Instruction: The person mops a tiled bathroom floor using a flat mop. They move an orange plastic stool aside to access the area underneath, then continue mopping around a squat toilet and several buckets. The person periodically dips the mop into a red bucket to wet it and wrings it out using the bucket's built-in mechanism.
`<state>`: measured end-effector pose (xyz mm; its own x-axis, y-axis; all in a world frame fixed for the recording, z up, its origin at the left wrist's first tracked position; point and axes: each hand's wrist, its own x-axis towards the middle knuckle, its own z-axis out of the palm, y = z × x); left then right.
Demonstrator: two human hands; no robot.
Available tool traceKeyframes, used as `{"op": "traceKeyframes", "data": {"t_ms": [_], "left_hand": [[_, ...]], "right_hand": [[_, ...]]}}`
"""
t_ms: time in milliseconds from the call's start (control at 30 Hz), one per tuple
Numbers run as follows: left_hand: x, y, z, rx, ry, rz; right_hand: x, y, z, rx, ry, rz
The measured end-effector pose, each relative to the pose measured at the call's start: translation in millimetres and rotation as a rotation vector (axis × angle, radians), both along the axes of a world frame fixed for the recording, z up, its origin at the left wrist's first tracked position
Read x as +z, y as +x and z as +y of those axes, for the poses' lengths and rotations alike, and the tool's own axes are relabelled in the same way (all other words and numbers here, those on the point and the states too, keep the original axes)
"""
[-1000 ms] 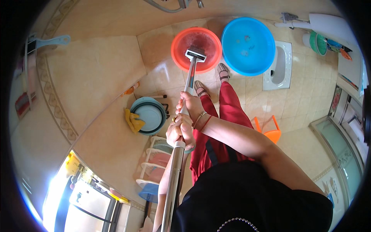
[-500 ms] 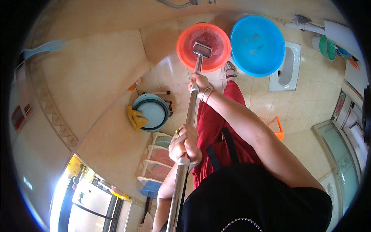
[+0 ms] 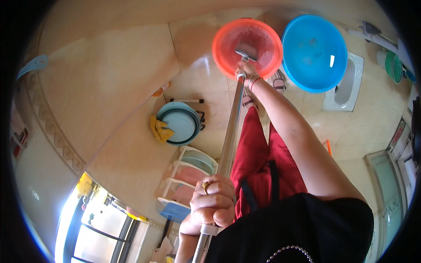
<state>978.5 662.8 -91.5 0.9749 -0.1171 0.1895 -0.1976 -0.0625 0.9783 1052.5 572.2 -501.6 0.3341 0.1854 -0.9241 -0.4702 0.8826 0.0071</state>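
Note:
A mop with a long metal pole (image 3: 230, 140) slants from my body toward the red-orange basin (image 3: 217, 55). Its flat grey head (image 3: 247, 51) is inside that basin, over soapy-looking, sudsy water. Close above the head, at the basin's near rim, my right hand (image 3: 246, 70) is closed around the lower pole. My left hand (image 3: 212, 199), with a ring on it, wraps the upper pole near my body, just above a pale collar. Whether the mop head is under the water or resting at its surface, I cannot tell.
A large blue basin (image 3: 302, 79) with water stands right of the red-orange one, beside a squat toilet (image 3: 351, 87). To the left are a pale blue basin (image 3: 180, 125) with a yellow cloth (image 3: 160, 130) and a tiered rack (image 3: 173, 180). My feet stand near the basins.
My right hand has gone farther out, close to the mop head. My left hand has drawn nearer to my body. The mop head has tilted, and the whole view has shifted.

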Motion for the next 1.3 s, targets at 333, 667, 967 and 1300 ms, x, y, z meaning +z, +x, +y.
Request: {"op": "traceKeyframes", "data": {"t_ms": [333,667,967,1300], "left_hand": [[-18,-27,15,-0.047,-0.040,-0.204],[-3,-35,25,0.067,0.428,-0.106],[74,-62,43,0.021,0.519,-0.125],[174,-85,56,0.017,0.483,-0.184]], "right_hand": [[191,-57,34,-0.109,0.255,0.083],[301,-81,54,-0.128,0.160,0.089],[336,-101,71,-0.181,0.152,0.033],[377,-103,90,-0.211,0.262,-0.049]]}}
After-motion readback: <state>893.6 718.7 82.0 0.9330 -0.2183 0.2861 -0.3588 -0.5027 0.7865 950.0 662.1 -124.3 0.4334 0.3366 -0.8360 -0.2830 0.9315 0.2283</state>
